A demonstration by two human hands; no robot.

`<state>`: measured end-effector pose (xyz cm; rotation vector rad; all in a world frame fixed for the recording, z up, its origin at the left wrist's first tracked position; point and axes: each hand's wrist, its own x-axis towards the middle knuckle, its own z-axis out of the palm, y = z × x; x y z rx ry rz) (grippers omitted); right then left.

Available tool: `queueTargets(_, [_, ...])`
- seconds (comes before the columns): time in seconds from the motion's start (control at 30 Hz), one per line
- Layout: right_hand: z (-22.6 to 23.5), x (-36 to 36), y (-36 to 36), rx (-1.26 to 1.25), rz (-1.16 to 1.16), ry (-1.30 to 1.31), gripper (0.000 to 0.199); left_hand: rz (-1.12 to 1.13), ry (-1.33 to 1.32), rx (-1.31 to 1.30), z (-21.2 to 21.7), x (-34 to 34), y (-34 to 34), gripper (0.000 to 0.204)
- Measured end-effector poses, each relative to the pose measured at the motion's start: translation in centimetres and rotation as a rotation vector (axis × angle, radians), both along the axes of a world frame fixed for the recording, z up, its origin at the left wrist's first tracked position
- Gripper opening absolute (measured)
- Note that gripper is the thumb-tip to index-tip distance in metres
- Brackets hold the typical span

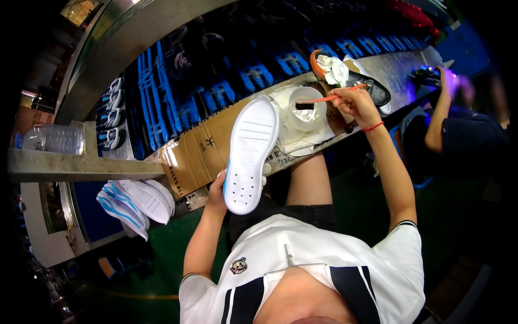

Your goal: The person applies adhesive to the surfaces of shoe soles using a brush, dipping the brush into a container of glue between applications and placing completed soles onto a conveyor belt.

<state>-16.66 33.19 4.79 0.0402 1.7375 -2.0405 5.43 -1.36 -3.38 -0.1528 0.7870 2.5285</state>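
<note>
White sole [250, 155] upright in left hand [218, 191] grip, seemingly heel-down.

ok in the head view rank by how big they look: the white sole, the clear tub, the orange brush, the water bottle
1. white sole, held up in the left hand, so nearness inflates it
2. water bottle
3. clear tub, close to the bottle; unsure
4. orange brush, thin, in the right hand
</note>
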Motion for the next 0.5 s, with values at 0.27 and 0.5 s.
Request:
queueTargets(0.27, [3.1, 3.0, -6.4, 0.233, 0.218, 0.542, 0.024, -0.2, -0.079, 0.4, 2.0, -1.0, 1.3, 0.092])
queueTargets(0.5, [4.9, 4.0, -9.5, 0.21, 0.553, 0.797, 0.015, -0.185, -0.179, 0.309, 2.5, -1.6, 1.5, 0.088])
